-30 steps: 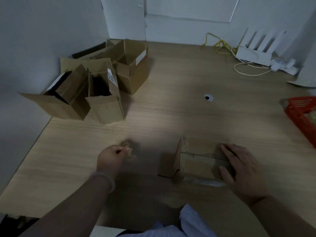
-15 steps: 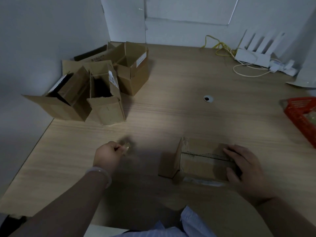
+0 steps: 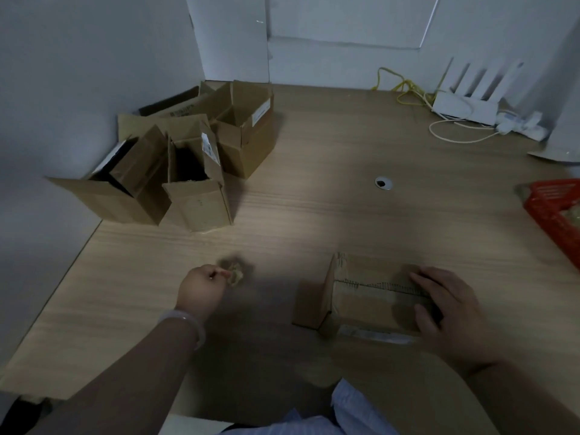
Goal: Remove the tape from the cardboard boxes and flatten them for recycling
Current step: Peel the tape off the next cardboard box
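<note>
Tape [image 3: 236,275], crumpled into a wad, is pinched in the curled fingers of the left hand [image 3: 201,288] above the wooden table [image 3: 314,215]. To its right, the small cardboard box [image 3: 367,296] is gripped by the right hand [image 3: 448,306], fingers spread over its top.

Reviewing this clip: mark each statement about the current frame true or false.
1. The left hand pinches a crumpled tape wad. True.
2. The right hand hovers clear of the small box. False: it holds the box's right end.
3. The red basket sits at the left edge of the table. False: it is at the right edge.
4. Several open boxes stand at the far left. True.
</note>
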The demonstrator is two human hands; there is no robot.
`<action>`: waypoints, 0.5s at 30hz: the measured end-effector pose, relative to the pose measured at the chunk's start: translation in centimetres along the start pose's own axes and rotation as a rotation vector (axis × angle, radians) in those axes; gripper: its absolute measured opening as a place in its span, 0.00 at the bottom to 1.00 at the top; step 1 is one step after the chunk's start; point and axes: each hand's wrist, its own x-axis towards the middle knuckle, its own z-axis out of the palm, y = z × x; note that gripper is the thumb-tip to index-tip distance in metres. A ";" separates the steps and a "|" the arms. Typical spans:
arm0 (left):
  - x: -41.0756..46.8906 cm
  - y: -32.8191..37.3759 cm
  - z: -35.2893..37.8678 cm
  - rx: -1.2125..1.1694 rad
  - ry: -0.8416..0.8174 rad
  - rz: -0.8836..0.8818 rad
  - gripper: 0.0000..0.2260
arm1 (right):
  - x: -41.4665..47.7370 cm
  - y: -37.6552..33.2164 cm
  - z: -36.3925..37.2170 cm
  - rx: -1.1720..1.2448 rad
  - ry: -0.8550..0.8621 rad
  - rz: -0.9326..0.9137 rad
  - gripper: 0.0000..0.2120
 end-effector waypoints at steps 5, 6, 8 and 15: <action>-0.2 -0.5 0.1 -0.013 -0.006 -0.001 0.06 | 0.1 -0.2 0.0 -0.007 -0.004 0.003 0.24; -0.4 -0.6 0.1 -0.045 -0.004 -0.013 0.06 | 0.1 -0.3 -0.1 -0.006 -0.003 0.004 0.24; -0.4 -0.8 0.1 -0.049 0.023 -0.028 0.10 | 0.2 -0.5 -0.1 0.003 -0.007 0.012 0.25; 0.3 -1.4 0.1 0.131 -0.025 0.028 0.06 | 0.4 -1.1 -0.3 0.002 0.001 0.006 0.25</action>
